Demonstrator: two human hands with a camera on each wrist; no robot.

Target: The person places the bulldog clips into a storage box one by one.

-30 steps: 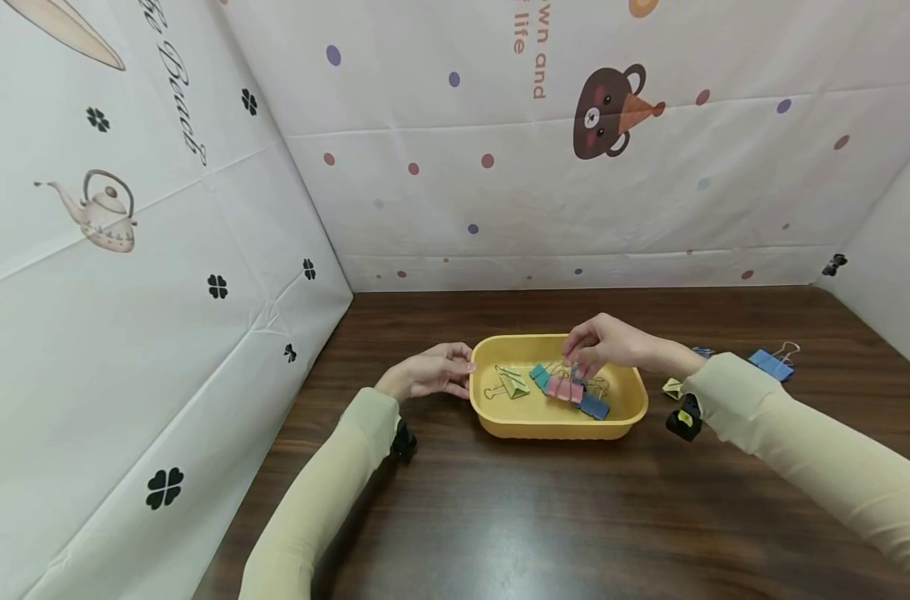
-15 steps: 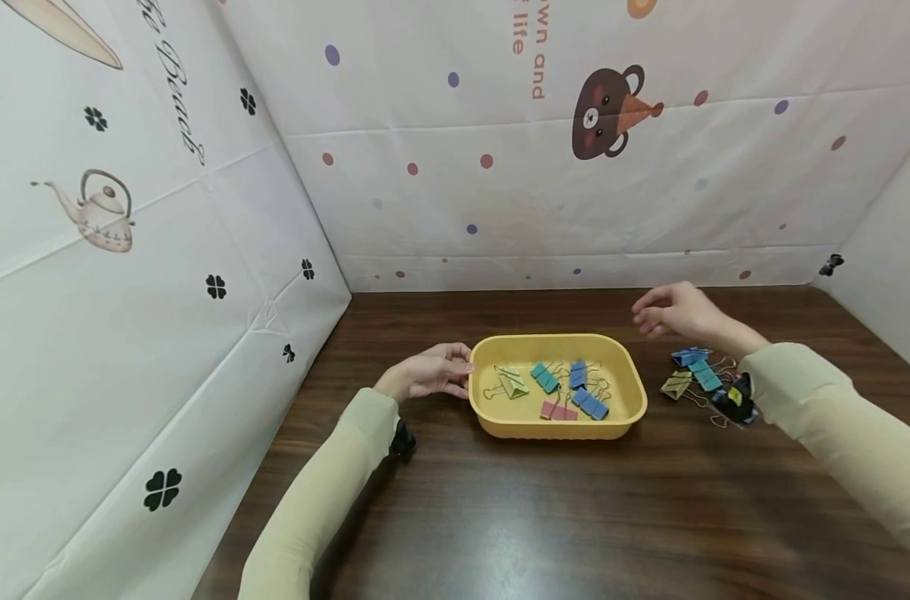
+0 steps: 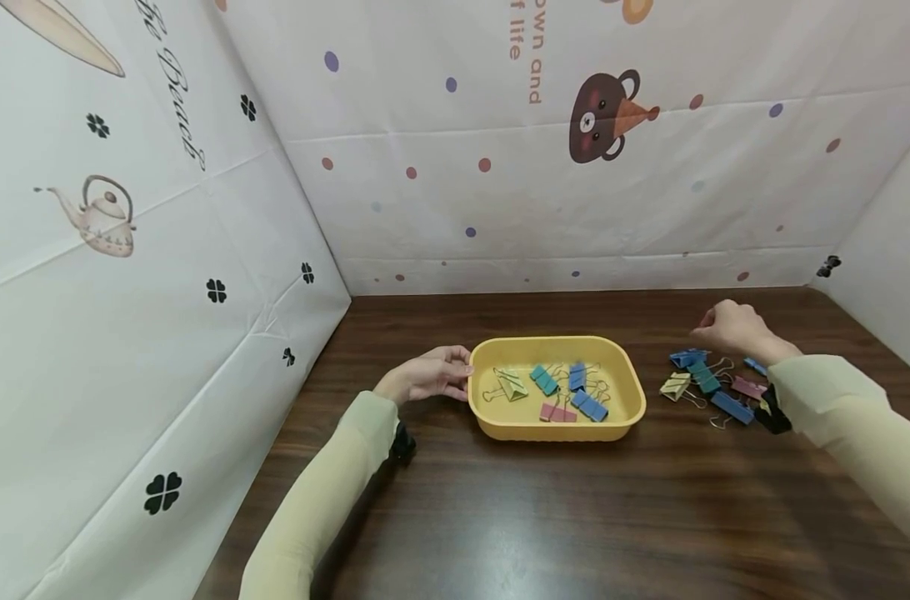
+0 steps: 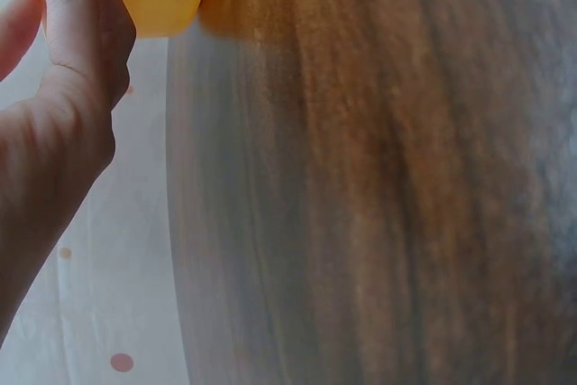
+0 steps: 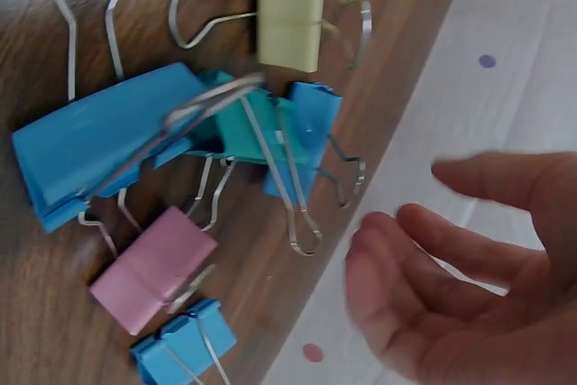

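Two bare hands over a dark wooden worktop [image 3: 530,517] – one at a yellow tub [image 3: 552,432], the other near a loose group of binder clips.
The left hand [image 3: 427,375] pinches the tub's left rim between thumb and fingers. Five clips lie inside, apart from the walls: a yellow clip [image 3: 512,385] at left, a teal clip [image 3: 544,380], two blue clips [image 3: 590,406] and a pink clip [image 3: 557,414]. The right hand [image 3: 734,327] hangs near the group to the right of the tub, its fingers loosely bent and holding nothing – the thumb stands apart from them. That group, on the worktop, has another yellow clip [image 3: 676,385], another teal clip [image 3: 703,377], another pink clip [image 3: 748,387] and three more blue clips [image 3: 732,407], some overlapping.
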